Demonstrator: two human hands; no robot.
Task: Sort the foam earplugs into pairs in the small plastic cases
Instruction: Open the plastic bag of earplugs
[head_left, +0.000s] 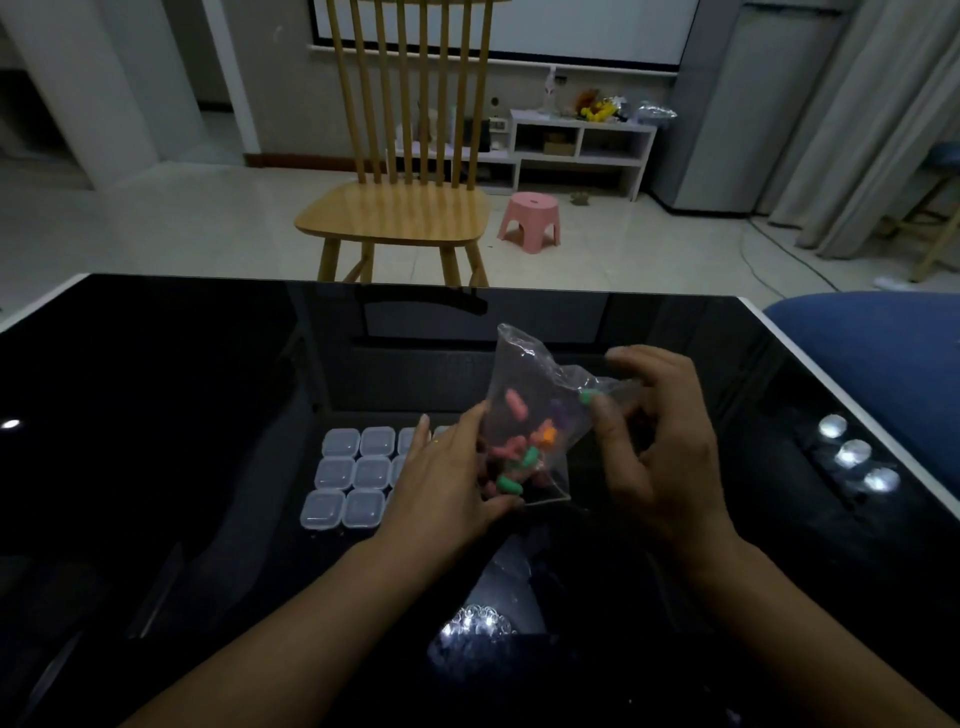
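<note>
Both hands, L (447, 478) & R (657, 452), grip clear bag (524, 395) of earplugs (519, 457) above cases (353, 473).

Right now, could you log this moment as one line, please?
left hand: holds clear plastic bag of foam earplugs | right hand: pinches bag | cases: closed

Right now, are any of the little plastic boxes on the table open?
No. Every small plastic case that shows on the black table has its lid down, and the earplugs are inside the clear bag between both hands.
</note>
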